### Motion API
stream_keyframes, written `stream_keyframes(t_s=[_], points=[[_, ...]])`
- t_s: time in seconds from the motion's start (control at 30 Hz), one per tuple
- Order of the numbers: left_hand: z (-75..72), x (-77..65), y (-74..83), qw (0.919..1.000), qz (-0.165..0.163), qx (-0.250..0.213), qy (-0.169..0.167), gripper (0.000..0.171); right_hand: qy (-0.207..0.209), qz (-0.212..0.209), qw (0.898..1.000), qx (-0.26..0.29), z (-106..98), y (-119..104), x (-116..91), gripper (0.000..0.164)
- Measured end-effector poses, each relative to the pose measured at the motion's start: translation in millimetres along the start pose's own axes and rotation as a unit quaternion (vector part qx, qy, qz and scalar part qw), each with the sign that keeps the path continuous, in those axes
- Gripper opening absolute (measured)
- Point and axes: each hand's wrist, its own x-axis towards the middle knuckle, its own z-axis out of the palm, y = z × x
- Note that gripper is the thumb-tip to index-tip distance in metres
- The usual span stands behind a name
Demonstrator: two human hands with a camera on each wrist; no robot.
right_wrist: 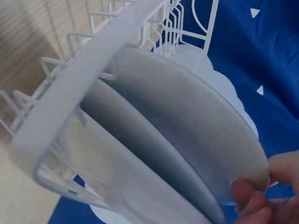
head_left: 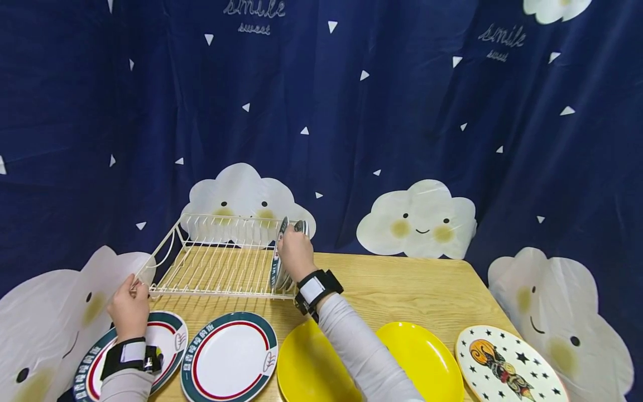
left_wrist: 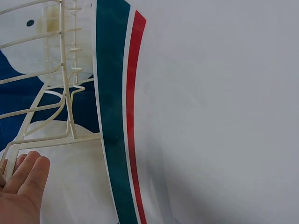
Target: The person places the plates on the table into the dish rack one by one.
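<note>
A white wire dish rack (head_left: 216, 293) stands toward the back left of the table. My left hand (head_left: 129, 310) grips its front left corner; the left wrist view shows the fingers (left_wrist: 35, 182) at the frame's wire. At the rack's right end my right hand (head_left: 296, 254) holds a green-rimmed plate (head_left: 274, 268) standing upright in the slots. In the right wrist view, thumb and fingers pinch the rim of this plate (right_wrist: 187, 107). Two more plates stand beside it there, a middle plate (right_wrist: 145, 130) and an outer plate (right_wrist: 107, 158), closer to the rack's end bar.
Along the table's front lie a green-rimmed plate (head_left: 231, 357) and another green-rimmed plate (head_left: 168, 329) beneath my left wrist. Right of them are a yellow plate (head_left: 311, 363), a second yellow plate (head_left: 422, 357) and a star-patterned plate (head_left: 532, 363). A dark blue curtain (head_left: 341, 145) hangs behind.
</note>
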Motion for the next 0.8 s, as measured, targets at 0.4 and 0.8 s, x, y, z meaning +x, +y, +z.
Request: stream_keyframes(t_s=[0.4,0.8], points=[[2.2,-2.4,-0.3,1.0000,0.000,-0.004,0.002,0.045,-0.016,-0.003,0.999,-0.041,8.0,-0.3,-3.0,0.016],[-1.0,-0.5,0.9,0.9998,-0.018,0.004,-0.011,0.047,-0.049,0.003,0.999,-0.018,2.7,1.6,-7.0,0.024]])
